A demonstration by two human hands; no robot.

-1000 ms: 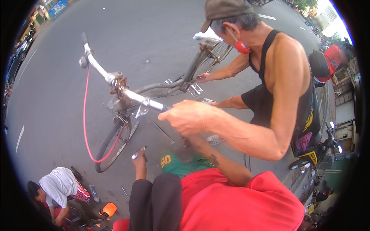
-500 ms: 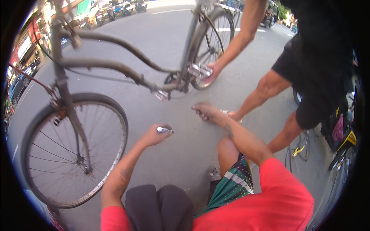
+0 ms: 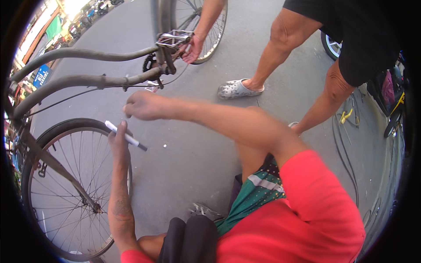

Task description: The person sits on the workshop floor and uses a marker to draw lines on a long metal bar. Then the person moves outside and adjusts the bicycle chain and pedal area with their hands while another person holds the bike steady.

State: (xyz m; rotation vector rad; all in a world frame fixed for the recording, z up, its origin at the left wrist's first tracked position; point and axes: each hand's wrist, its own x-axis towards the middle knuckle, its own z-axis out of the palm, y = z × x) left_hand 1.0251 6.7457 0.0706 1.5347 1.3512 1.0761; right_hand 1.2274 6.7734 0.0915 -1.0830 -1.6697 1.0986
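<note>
My left hand (image 3: 118, 142) is closed around a white marker pen (image 3: 116, 128), whose dark end points down to the right. Just above it, my right hand (image 3: 147, 106) is reached across with curled fingers, a little smeared by motion; what they hold, if anything, is hidden. Both hands are beside the front wheel (image 3: 79, 188) of an old grey-brown bicycle, below its curved frame tube (image 3: 87, 81). Another person's hand (image 3: 191, 49) is at the bicycle's crank, just by the metal pedal (image 3: 174, 38).
The other person's leg, in a grey clog (image 3: 240, 89), stands ahead on the right. A black hose or cable (image 3: 348, 160) and a yellow-handled tool (image 3: 346, 116) lie on the pavement at right. A small white bit (image 3: 165, 146) lies near my hands.
My right hand has swung left, close to my left hand. The marker is now turned out along my left fingers. My view has shifted right, and the other person's hand has moved from the pedal's outer side to the crank.
</note>
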